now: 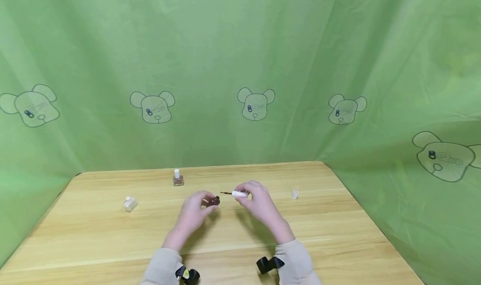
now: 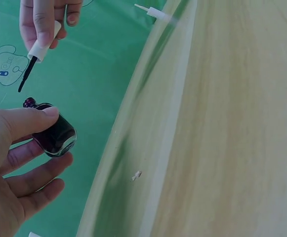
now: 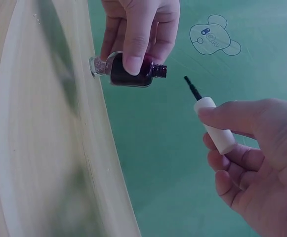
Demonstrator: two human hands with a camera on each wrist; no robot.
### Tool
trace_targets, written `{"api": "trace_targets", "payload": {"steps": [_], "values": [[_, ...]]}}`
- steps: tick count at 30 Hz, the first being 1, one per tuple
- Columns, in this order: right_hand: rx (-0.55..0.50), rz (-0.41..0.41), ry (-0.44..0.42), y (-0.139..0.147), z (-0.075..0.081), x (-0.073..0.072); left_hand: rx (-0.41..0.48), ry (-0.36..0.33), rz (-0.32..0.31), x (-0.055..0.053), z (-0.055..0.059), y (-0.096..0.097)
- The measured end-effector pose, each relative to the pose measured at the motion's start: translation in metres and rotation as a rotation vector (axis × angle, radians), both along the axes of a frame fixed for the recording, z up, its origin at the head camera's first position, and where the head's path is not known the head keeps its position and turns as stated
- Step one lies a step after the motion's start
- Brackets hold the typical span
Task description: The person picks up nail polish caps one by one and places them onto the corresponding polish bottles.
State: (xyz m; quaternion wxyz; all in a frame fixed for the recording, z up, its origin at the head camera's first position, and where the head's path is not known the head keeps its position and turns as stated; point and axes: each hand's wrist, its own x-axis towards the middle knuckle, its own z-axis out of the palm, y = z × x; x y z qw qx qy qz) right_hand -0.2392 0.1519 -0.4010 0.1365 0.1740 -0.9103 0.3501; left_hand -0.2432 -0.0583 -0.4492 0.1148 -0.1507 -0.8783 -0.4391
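Note:
My left hand (image 1: 194,210) pinches a small dark red nail polish bottle (image 2: 57,132) between thumb and fingers. The bottle is uncapped and tilted, its threaded neck pointing toward the right hand in the head view. My right hand (image 1: 257,199) holds a white cap (image 3: 215,124) with a dark, polish-coated brush (image 3: 192,88) sticking out. The brush tip points at the bottle's neck, a short gap apart from it. Both hands are above the table, near its middle.
On the wooden table (image 1: 233,235), a brownish-pink polish bottle (image 1: 178,180) with a white cap stands at the back. A clear bottle (image 1: 130,204) is at the left. Another white brush cap (image 1: 295,194) stands at the right. Green curtain (image 1: 210,68) surrounds the table's back and sides.

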Motion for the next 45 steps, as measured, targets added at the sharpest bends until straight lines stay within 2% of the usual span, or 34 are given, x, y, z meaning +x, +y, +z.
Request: {"api": "trace_targets", "payload": {"steps": [18,26,31,45], "values": [[0.073,0.045,-0.001,-0.003,0.001,0.004,-0.087,0.060,0.004,0.005,0.002,0.006],[0.073,0.058,-0.029,-0.004,0.001,0.005,-0.129,0.095,-0.002,0.008,0.003,0.010],[0.098,0.063,-0.008,-0.004,0.000,0.005,-0.153,0.102,0.001,0.009,0.002,0.011],[0.148,0.095,-0.023,-0.009,-0.003,0.004,-0.154,0.103,-0.026,0.011,0.001,0.017]]}}
